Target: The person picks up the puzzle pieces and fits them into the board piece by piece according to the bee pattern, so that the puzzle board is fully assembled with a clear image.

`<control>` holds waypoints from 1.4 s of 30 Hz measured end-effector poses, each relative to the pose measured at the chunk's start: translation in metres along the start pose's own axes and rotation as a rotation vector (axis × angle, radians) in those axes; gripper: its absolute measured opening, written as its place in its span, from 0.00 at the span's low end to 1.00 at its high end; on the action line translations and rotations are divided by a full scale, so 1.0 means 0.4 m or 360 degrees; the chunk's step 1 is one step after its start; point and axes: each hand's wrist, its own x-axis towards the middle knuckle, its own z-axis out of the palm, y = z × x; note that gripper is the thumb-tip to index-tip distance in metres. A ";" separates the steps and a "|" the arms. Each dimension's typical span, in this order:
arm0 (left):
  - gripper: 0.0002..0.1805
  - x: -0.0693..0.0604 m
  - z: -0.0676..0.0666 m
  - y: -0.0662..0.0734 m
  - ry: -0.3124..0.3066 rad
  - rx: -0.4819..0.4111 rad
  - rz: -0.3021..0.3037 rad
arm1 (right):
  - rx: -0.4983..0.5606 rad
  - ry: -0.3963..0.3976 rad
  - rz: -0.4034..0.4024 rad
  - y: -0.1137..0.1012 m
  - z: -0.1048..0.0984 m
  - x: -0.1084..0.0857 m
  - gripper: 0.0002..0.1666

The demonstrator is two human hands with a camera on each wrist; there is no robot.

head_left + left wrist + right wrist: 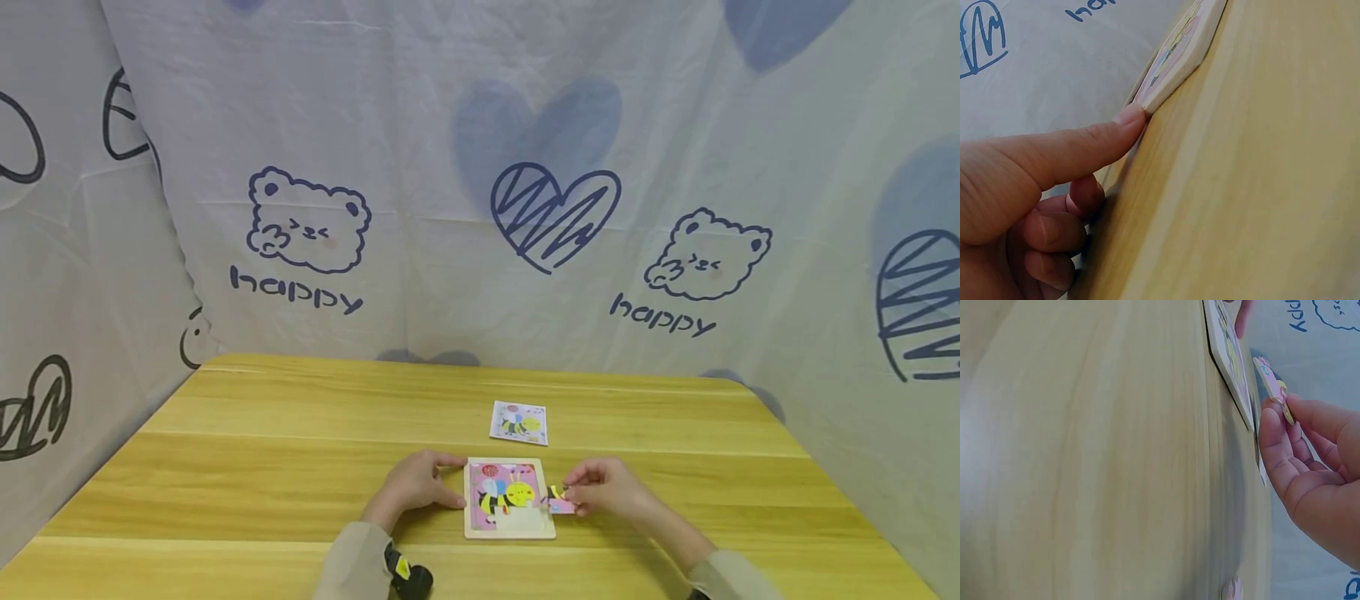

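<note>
A square wooden jigsaw tray [468, 525] with a bee picture on pink lies before me. Its lower right part shows bare pale wood. My left hand [417, 485] rests at the tray's left side, thumb and forefinger against the edge. In the left wrist view the thumb [1094, 145] presses the tray's corner, and the other fingers are bent below it. My right hand [611, 490] pinches a pink, yellow and black puzzle piece [559, 505] between thumb and fingers, at the tray's right edge. The right wrist view shows this puzzle piece [1270, 381] tilted above the table.
A picture card [519, 422] with the same bee lies behind the tray. Another pink piece [1233, 590] shows at the bottom of the right wrist view. The wooden table [300, 467] meets a printed cloth [420, 250] at the back and sides.
</note>
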 end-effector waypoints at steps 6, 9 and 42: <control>0.30 -0.002 -0.001 0.002 0.0002 0.0004 0.0002 | -0.0009 0.0022 -0.0010 -0.015 0.033 0.016 0.12; 0.30 -0.002 -0.001 0.002 0.0005 0.0002 -0.0001 | 0.0006 0.0007 -0.0006 -0.021 0.048 0.025 0.11; 0.30 0.003 0.000 -0.006 0.0008 -0.0007 -0.0015 | -0.0118 -0.0177 -0.0108 -0.024 0.128 0.068 0.07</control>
